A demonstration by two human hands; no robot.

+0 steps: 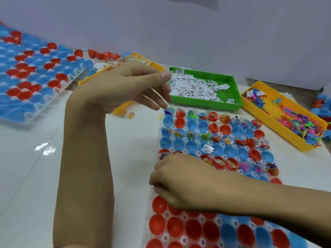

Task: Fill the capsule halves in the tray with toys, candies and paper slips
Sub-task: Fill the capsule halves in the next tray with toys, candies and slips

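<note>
A clear tray [198,130] of red and blue capsule halves lies in front of me; some far rows hold toys, candies and paper slips, and the near rows are bare. My left hand [125,86] hovers above the tray's far left corner, fingers curled round what looks like a clear candy packet [154,93]. My right hand [180,181] rests on the tray's left edge, fingers curled down over a capsule half; whatever they hold is hidden. Candies fill a yellow tray [157,67], slips [195,86] a green tray [231,81], and toys [293,117] another yellow tray [259,85].
A second clear tray [59,91] packed with blue and red capsule halves lies at the far left. Loose red halves [102,54] sit near the back wall, and more loose halves [320,106] at the right edge. A few candies [129,115] lie on the white table.
</note>
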